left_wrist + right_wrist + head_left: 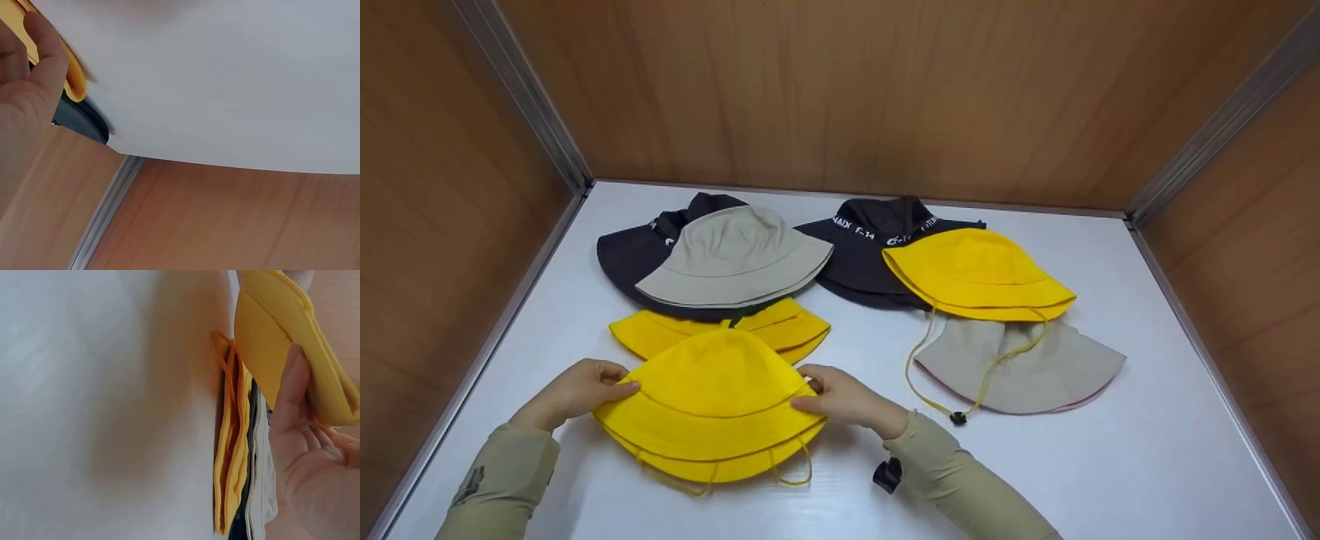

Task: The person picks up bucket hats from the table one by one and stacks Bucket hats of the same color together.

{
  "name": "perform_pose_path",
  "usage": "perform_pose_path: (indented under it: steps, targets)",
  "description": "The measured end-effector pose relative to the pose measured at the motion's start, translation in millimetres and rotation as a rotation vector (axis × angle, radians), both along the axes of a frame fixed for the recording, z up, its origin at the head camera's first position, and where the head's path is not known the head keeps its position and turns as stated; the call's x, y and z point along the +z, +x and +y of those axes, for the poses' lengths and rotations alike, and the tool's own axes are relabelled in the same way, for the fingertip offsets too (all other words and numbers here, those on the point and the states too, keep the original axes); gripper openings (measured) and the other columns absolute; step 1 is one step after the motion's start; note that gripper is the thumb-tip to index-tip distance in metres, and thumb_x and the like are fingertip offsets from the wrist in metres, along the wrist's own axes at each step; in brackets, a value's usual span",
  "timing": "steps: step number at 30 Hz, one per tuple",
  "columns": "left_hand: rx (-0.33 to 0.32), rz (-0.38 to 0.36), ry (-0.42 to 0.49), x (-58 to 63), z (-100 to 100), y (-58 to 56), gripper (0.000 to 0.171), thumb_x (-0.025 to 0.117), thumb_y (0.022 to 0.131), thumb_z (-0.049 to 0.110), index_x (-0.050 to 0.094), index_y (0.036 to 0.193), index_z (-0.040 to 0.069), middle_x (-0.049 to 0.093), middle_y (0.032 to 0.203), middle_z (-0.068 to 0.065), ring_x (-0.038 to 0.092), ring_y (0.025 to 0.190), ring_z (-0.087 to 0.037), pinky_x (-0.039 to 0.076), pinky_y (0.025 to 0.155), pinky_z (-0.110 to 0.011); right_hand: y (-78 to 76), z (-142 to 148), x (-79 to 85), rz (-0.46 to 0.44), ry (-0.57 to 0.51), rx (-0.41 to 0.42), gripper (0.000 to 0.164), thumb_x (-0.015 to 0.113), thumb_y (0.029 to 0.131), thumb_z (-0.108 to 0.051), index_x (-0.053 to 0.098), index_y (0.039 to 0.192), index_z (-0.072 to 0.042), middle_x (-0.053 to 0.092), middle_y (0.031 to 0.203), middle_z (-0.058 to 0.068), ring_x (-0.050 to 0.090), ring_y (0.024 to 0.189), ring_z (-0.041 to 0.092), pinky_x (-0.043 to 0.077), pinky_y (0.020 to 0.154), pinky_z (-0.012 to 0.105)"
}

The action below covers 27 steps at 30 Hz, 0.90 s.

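while the left hand (pixel 577 394) pinched one side of a yellow bucket hat (pixel 712 382), the right hand (pixel 847 397) pinched the other, each with its thumb laid over the front of the fabric and its fingers curled behind. the hat was between the two hands, over the near left part of the white bench (pixel 1185 465), its crown pointing away from the person and its brim toward them; the right wrist view showed it lifted off the surface. thin yellow loops of cord (pixel 802 469) hung below the brim.

just beyond it, partly covered by its crown, lay a second yellow hat (pixel 649 334). behind that, a grey hat (pixel 735 255) rested on top of a black hat (pixel 622 255), which showed mostly at the left.

toward the right, a third yellow hat (pixel 979 270) overlapped both a black hat with white lettering (pixel 862 274) and a pale hat (pixel 1020 375) nearer the person. its drawstring (pixel 911 375) trailed over the pale hat and the bench to a black toggle (pixel 958 418).

both forearms wore olive sleeves (pixel 960 469), and a small black object (pixel 887 476) showed beside the right cuff. wood-grained panels (pixel 840 97) enclosed the bench, joined at the corners by metal posts (pixel 529 90).
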<state>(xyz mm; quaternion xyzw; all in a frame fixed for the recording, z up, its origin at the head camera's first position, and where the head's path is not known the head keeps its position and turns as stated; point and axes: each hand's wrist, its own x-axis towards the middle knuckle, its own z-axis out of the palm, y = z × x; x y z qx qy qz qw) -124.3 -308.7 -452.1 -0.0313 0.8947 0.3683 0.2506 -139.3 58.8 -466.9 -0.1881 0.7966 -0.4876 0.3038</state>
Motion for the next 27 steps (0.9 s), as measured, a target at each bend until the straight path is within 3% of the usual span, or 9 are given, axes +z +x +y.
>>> perform_pose_path:
  steps: [8,16,22,27]
  targets:
    - [-0.013,-0.037,-0.031,-1.8,-17.0,4.5,0.027,0.061,0.092,0.03,0.058,0.081,0.006,0.038,0.069,0.002,0.04,0.07,-0.016,0.029,0.062,-0.03,4.1,-21.4,-13.6,-0.005,0.036,0.014,0.032,0.063,0.09,-0.016,0.059,0.121,-0.01,0.068,0.102,0.003,0.056,0.079,0.007,0.045,0.074,0.022]
    - [-0.026,-0.08,-0.037,-5.3,-29.0,8.6,0.029,0.06,0.093,0.027,0.052,0.069,0.011,0.039,0.063,0.004,0.038,0.062,-0.014,0.027,0.059,-0.027,5.0,-33.6,-20.4,0.029,0.125,0.056,0.033,0.064,0.09,-0.02,0.059,0.122,-0.012,0.066,0.102,-0.001,0.052,0.08,0.007,0.045,0.077,0.023]
    - [0.009,-0.082,-0.075,-7.9,-35.0,8.5,0.029,0.063,0.091,0.031,0.06,0.079,0.005,0.045,0.068,0.002,0.042,0.066,-0.016,0.03,0.062,-0.029,4.5,-40.9,-22.6,0.042,0.168,0.093,0.033,0.065,0.09,-0.021,0.059,0.121,-0.013,0.061,0.094,-0.003,0.047,0.077,0.01,0.04,0.069,0.023]
    - [0.041,-0.078,-0.116,-13.5,-36.5,7.1,0.033,0.063,0.091,0.033,0.061,0.086,0.001,0.049,0.075,-0.002,0.044,0.07,-0.018,0.033,0.063,-0.03,3.4,-42.6,-27.4,0.074,0.19,0.104,0.032,0.065,0.089,-0.021,0.059,0.119,-0.012,0.062,0.099,-0.002,0.048,0.081,0.011,0.042,0.074,0.025]
